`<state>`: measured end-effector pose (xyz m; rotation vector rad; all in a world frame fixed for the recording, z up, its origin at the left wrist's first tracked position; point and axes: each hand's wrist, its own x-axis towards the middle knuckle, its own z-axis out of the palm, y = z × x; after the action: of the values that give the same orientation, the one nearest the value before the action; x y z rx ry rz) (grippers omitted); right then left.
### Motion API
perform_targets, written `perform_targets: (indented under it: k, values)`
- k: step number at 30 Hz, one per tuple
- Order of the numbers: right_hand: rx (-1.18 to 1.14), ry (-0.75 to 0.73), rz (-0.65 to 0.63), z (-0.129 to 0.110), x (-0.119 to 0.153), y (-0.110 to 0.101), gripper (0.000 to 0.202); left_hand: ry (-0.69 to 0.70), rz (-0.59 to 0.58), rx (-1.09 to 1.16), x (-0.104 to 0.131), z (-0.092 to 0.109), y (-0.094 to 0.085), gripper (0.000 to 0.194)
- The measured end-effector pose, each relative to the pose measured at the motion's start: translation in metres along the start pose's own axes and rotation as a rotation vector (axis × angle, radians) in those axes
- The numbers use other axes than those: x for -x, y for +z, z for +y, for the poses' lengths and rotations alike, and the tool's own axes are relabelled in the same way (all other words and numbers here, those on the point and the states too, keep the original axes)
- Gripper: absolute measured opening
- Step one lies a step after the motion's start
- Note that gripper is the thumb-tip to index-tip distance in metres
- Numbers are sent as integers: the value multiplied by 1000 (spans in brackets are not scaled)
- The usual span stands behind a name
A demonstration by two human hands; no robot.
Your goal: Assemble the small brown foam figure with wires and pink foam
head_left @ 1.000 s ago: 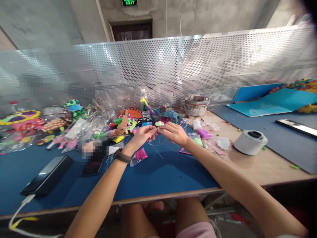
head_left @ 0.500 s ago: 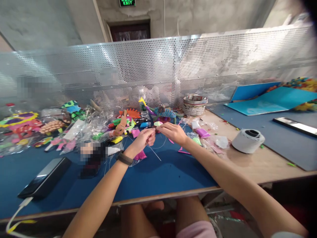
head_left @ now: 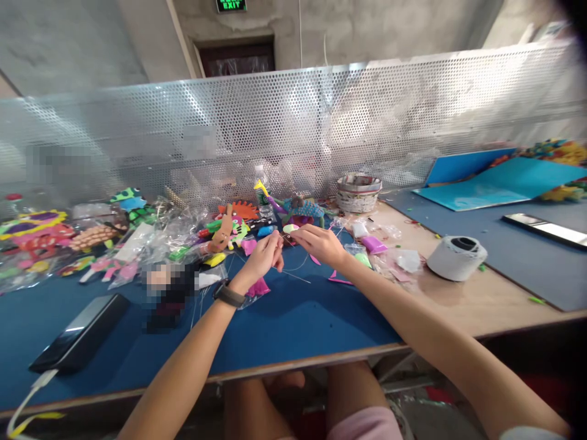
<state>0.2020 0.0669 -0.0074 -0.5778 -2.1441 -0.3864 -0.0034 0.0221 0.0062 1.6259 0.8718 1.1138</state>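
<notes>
My left hand (head_left: 266,255), with a dark band on its wrist, is closed in a pinch on a thin wire (head_left: 297,278). The wire's pale end sticks out below the fingers, to the right over the blue table mat. Just to the right, my right hand (head_left: 321,244) has its fingertips pressed together close to the left fingertips. What they hold is too small to make out. A pale green-white lump (head_left: 290,228) shows at the right fingertips; whether they touch it I cannot tell. Behind the hands stands a blue dotted clay animal (head_left: 303,209).
Clay animals and plastic bags crowd the left and back. A phone-like device (head_left: 80,333) with a cable lies front left. On the right are a woven basket (head_left: 359,193), pink clay packets (head_left: 374,245), a white thread cone (head_left: 457,259), a blue folder (head_left: 493,183) and a phone (head_left: 545,229).
My left hand has turned a little, and the wire's free end has swung up and to the right, lying flatter. The right hand stays pinched in nearly the same place.
</notes>
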Motion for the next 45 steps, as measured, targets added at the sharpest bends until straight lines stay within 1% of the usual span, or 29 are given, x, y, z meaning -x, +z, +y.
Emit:
perform_targets:
  k: [4, 7, 11, 15, 18, 19, 21, 24, 26, 28, 30, 32, 34, 36, 38, 41, 43, 45]
  values:
    - [10, 61, -6, -2, 0, -1, 23, 16, 37, -79, 0, -2, -2, 44]
    - [-6, 88, 1, -5, -2, -2, 24, 11, 42, -115, 1, -1, -2, 44]
    - [-152, 191, 25, -13, -6, -3, 24, -5, 8, -101, 3, 1, 0, 48]
    - [-312, 358, 37, -22, -11, -5, 25, -19, -39, -10, 3, 2, 4, 47]
    - [-352, 448, 50, -24, -11, -5, 26, -56, -12, 148, 2, 3, 4, 43]
    - [-352, 450, 55, -23, -11, -4, 27, -78, -3, 202, 2, 4, 4, 42]
    - [-336, 393, 53, -20, -10, -4, 28, -121, -4, 293, 2, 5, 3, 37]
    - [-286, 216, 36, -13, -6, -3, 30, -148, -15, 362, 2, 5, 1, 34]
    - [-265, 134, 33, -8, -4, -2, 31, -141, -3, 342, 2, 3, 0, 34]
    - [-269, 138, 48, -6, -2, 0, 31, -113, 24, 244, 1, 1, -1, 35]
    - [-296, 211, 68, -8, -2, 2, 30, -61, 55, 60, 1, -2, -1, 36]
    - [-333, 321, 86, -12, -3, 4, 29, -5, 89, -126, 2, -3, -1, 36]
    - [-372, 445, 93, -15, -6, 5, 30, 33, 141, -224, 2, -3, -1, 36]
    - [-415, 555, 74, -17, -9, 6, 31, 38, 198, -235, 2, -4, -1, 35]
    - [-488, 657, 16, -17, -11, 6, 31, 18, 235, -225, 2, -4, 0, 35]
    - [-637, 828, -70, -13, -12, 6, 31, -20, 238, -237, 3, -3, 1, 34]
    - [-724, 894, -71, -11, -12, 6, 33, -14, 229, -249, 4, 0, 1, 33]
    - [-790, 907, -42, -11, -13, 5, 36, 25, 240, -257, 5, 4, -1, 30]
